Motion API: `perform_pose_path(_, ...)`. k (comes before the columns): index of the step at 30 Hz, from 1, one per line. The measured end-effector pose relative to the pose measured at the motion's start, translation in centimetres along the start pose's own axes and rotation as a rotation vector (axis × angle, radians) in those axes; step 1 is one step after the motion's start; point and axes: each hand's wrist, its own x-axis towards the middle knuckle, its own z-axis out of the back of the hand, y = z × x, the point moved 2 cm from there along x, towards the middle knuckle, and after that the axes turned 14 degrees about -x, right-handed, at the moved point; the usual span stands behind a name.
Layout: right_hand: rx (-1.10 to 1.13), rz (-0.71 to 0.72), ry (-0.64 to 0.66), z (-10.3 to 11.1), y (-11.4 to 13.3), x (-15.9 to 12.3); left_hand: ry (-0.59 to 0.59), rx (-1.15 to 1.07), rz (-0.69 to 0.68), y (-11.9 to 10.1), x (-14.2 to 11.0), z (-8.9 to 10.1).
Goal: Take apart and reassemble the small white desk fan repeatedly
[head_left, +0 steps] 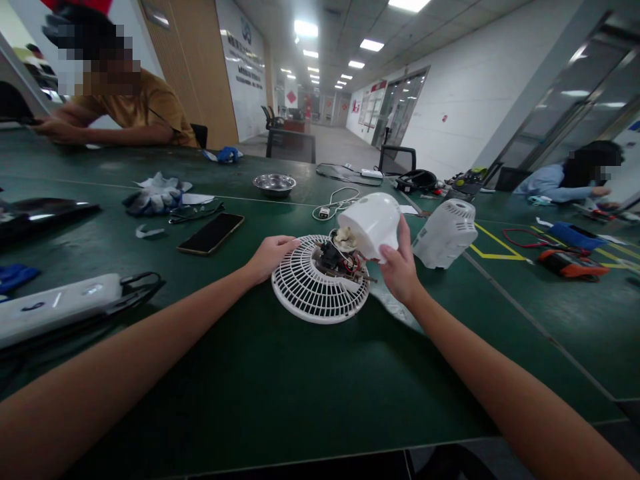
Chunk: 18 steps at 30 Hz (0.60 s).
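Note:
A round white fan grille (pixel 320 303) lies on the green table, and my left hand (pixel 273 259) grips its left rim. At its centre a motor (pixel 333 257) with wires and gears is exposed. My right hand (pixel 400 267) holds a smooth white plastic motor cover (pixel 373 223), tilted above the right side of the motor. The cover hides part of the motor behind it. Just right of my right hand stands a white plastic housing (pixel 447 233) with vent slots. A clear plastic bag (pixel 397 307) lies partly under my right wrist.
A phone (pixel 211 234), work gloves (pixel 155 193) and a white power strip (pixel 60 308) lie on the left. Farther back are a metal bowl (pixel 275 185) and a white cable (pixel 335 203). An orange meter (pixel 570 264) lies on the right. Two people sit across the tables.

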Motion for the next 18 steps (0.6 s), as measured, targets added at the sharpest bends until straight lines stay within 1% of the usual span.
perform_pose_path(3,-0.214,0.098,0.112,-0.8,0.7,-1.1,0.015,0.229,-0.248,-1.1,-0.3,-0.1)
perform_pose_path(4,-0.261,0.111,0.144,-0.9,0.7,-1.3,0.044,0.291,-0.311,-1.5,-0.5,-0.2)
perform_pose_path(6,-0.313,0.133,0.170,-0.8,0.5,-1.4,0.134,0.351,-0.395,-2.3,-1.2,-0.8)
perform_pose_path(9,-0.365,0.186,0.182,-0.6,0.6,-1.3,0.319,0.363,-0.420,-3.3,-2.4,-2.0)
perform_pose_path(11,-0.447,0.248,0.208,-0.6,0.9,-1.3,0.398,0.408,-0.419,-3.8,-2.8,-2.6)
perform_pose_path(14,-0.550,0.332,0.233,-0.6,1.3,-1.2,0.481,0.558,-0.471,-4.2,-2.8,-3.0)
perform_pose_path(16,-0.560,0.377,0.246,-0.5,1.4,-1.1,0.513,0.700,-0.537,-4.4,-2.7,-3.2)
perform_pose_path(18,-0.574,0.441,0.275,-0.3,1.5,-1.1,0.554,0.802,-0.566,-4.6,-2.8,-3.5)
